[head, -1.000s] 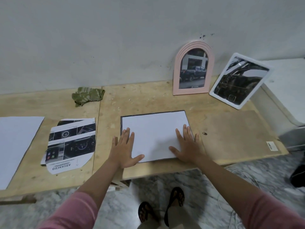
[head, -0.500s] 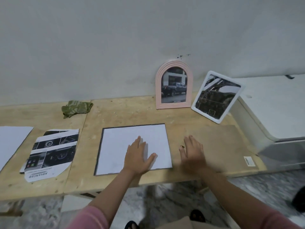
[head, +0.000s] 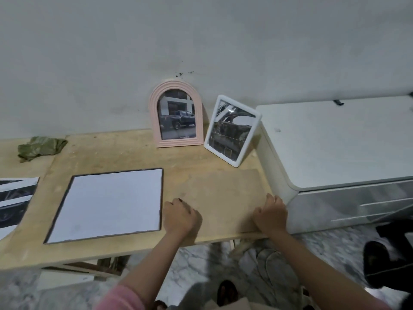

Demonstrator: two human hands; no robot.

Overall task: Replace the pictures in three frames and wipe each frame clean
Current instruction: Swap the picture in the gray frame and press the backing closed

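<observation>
Both hands (head: 181, 217) shifted right, off frame (head: 105, 204).

No legible text, labels or numbers.

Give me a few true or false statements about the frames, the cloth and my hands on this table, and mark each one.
1. The pink arched frame leans against the wall. True.
2. The green cloth lies on the black frame. False: it lies apart, at the table's back left.
3. The white frame lies flat. False: it stands tilted beside the pink one.
4. Both hands rest on the brown backing board. True: left hand, right hand.
</observation>
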